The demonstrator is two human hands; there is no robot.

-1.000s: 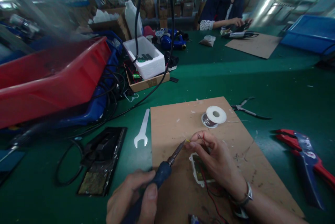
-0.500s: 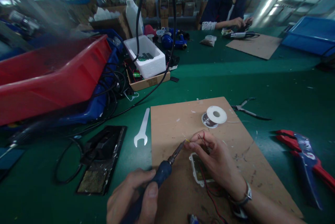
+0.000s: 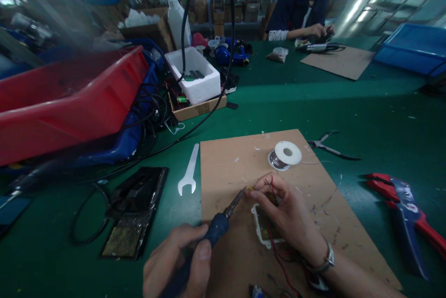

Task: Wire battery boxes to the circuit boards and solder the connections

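My left hand is wrapped round the dark blue handle of a soldering iron, which points up and to the right. Its tip meets, or nearly meets, a small yellow wire end pinched between the thumb and fingers of my right hand. A thin red wire also shows at those fingers. Below that hand lies a white-rimmed case, partly covered by it. Red and black wires run from there towards me. A spool of solder stands just beyond, on the brown board.
Left of the board lie a wrench and a black soldering iron stand. Pliers and a red-and-blue hand tool lie to the right. A black cable crosses the table. A co-worker sits opposite.
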